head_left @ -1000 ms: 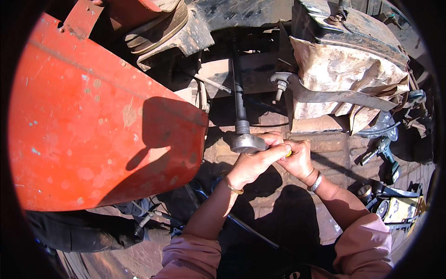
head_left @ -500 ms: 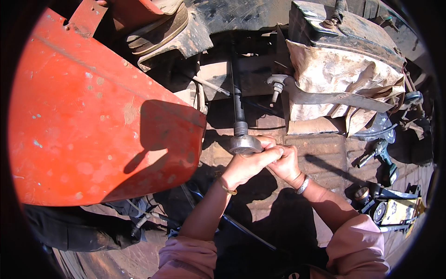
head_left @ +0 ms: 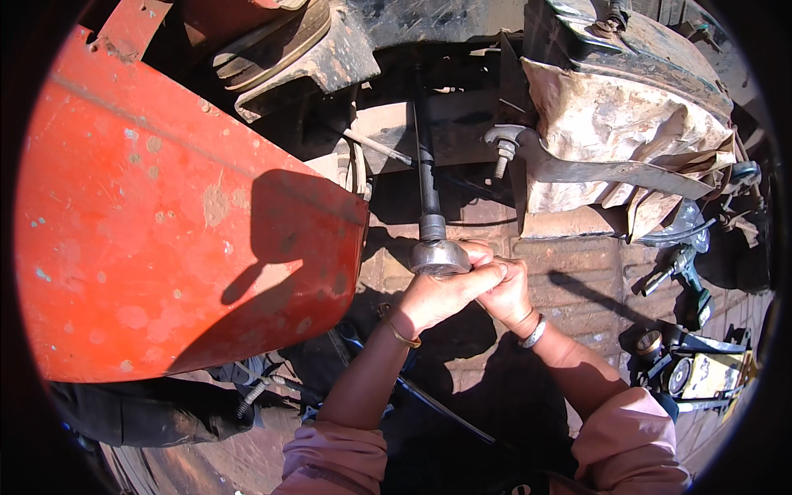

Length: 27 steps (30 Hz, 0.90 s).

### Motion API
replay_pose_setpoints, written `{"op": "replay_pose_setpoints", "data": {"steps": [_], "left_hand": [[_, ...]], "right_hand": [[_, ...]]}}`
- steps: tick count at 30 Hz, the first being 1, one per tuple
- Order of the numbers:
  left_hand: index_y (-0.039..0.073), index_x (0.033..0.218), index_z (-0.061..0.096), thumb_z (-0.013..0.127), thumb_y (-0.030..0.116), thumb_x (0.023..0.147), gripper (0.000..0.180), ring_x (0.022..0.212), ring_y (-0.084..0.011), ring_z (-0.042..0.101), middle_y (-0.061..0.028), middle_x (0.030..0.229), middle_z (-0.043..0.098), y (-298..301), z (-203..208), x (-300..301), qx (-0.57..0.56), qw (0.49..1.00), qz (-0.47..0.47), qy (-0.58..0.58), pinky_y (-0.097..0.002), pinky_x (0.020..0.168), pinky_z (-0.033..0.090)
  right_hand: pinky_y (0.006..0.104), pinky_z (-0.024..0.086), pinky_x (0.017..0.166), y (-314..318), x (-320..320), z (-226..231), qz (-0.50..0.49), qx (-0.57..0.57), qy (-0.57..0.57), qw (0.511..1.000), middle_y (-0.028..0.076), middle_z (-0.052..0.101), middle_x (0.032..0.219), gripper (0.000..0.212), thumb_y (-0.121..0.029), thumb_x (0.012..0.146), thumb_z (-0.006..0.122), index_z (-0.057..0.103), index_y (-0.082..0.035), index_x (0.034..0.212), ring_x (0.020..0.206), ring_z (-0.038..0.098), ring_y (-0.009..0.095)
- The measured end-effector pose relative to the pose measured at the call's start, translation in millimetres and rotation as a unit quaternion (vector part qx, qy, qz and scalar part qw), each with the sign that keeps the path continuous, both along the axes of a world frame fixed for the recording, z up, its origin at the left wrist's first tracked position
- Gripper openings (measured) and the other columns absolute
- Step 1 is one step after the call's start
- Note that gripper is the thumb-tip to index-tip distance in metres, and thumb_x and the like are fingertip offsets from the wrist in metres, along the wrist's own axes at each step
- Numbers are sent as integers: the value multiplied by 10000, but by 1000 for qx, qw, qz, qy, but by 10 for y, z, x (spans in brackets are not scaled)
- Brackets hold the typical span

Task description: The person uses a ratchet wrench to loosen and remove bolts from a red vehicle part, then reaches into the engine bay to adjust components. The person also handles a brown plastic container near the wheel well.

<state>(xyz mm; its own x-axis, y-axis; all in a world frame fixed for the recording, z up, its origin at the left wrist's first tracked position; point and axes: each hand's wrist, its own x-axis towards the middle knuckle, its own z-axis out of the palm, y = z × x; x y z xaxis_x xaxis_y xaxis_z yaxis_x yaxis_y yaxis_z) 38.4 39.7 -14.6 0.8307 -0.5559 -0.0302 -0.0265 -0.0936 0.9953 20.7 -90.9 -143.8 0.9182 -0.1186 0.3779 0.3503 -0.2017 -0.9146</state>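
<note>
A long black bar (head_left: 427, 186) runs down from beneath the vehicle to a collar and a round, worn metal head (head_left: 440, 257). My left hand (head_left: 445, 295) is closed against this head, its thumb stretched toward my other hand. Pressed up beside it, my right hand (head_left: 507, 299) is curled into a fist; whatever lies inside its fingers is hidden. The bar's far end disappears in shadow under the frame. To the right of the bar, a bolt with nuts (head_left: 502, 157) sticks out of a metal strap (head_left: 610, 169).
A red body panel (head_left: 165, 239) fills the left side. At upper right stands a boxy battery (head_left: 627, 49) with torn, pale wrapping (head_left: 610, 124). A cordless power tool (head_left: 687, 276) and a yellow case (head_left: 714, 375) lie on the right. Below my forearms lies a long metal rod (head_left: 441, 408).
The view has shifted slightly, so the battery and bolt sit farther right in it. Both hands keep their place at the metal head, with little visible movement of the bar.
</note>
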Motion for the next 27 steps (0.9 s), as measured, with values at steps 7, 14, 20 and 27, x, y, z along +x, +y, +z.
{"op": "replay_pose_setpoints", "data": {"steps": [7,14,20,27], "left_hand": [[13,630,515,671,86,884,307,622,-43,417,36,644,459,77,-41,3,16,1000,20,-2,-264,551,338],[-2,663,542,675,114,894,291,608,-53,413,22,640,458,137,-102,22,25,1000,10,-11,-267,538,346],[2,656,507,668,125,891,310,614,-56,424,15,641,455,137,-133,29,68,997,24,-41,-261,545,355],[34,729,531,703,142,848,236,661,-70,480,10,692,507,247,-99,48,72,997,37,17,-274,602,421]], "right_hand": [[278,515,579,292,-38,31,10,135,14,991,58,676,661,140,-123,729,817,706,-40,755,622,641,86],[273,502,563,374,-26,32,4,147,18,989,55,646,611,158,-112,736,789,664,-22,695,591,610,70],[275,488,549,387,-48,53,-15,125,9,992,44,616,588,181,-111,740,781,640,-16,675,580,568,57],[290,488,555,760,30,-66,-43,184,22,982,56,592,582,227,-161,735,762,610,-4,676,598,564,69]]}}
